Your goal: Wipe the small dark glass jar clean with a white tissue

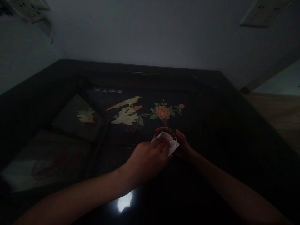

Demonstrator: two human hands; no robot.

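Observation:
My left hand [148, 157] is closed on a crumpled white tissue [173, 146] and presses it against a dark, shiny, rounded object [172, 132]. On the far right side of that object my right hand [184, 146] is wrapped around it, with the thumb showing at its edge. Most of the object is covered by the tissue and fingers, and in the dim light I cannot make out its kind. Both hands are over a glossy black table top [201, 125], just in front of an inlaid pink flower [162, 112].
An inlaid bird on pale rock [126, 116] and white characters decorate the table. Pale walls [140, 34] meet behind it. Outlet panels are on the walls, one at upper right [263, 14], one at upper left [28, 9]. A wooden floor [281, 115] shows at right.

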